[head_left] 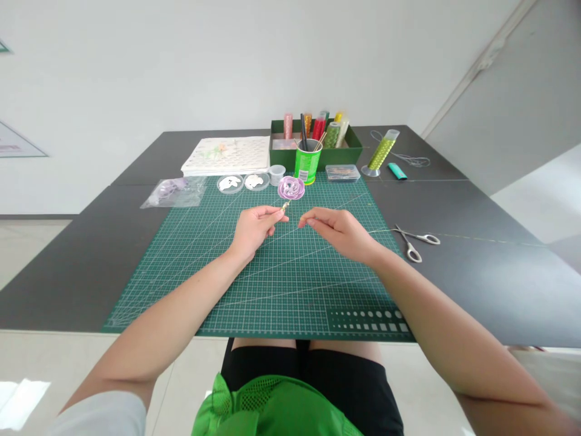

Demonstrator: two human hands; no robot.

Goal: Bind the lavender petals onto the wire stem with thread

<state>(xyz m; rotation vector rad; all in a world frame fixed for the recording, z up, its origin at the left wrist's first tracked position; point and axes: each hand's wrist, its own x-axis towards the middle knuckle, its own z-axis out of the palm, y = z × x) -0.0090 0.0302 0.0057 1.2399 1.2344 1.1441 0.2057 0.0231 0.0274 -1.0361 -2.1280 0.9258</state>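
Observation:
A lilac looped flower (291, 188) stands upright on a short stem (285, 206) wrapped in pale yellow-green. The thumb and fingers of my left hand (256, 228) are closed around that stem, just below the bloom. To the right, apart from the flower, my right hand (338, 231) is bent downward with thumb and fingertips pinched together. A thin pale thread (381, 231) runs out from behind this hand toward the right, past the scissors (412, 241); the part in the fingers is too fine to see clearly.
Under my hands lies a green cutting mat (272, 284). Beyond are two dishes of white pieces (230, 183), a small clear tub (277, 175), a green can (307, 163), a box of spools (351, 152) and a white stack (227, 162). A green-wound spool (382, 151) stands right; a plastic bag (177, 192) lies left.

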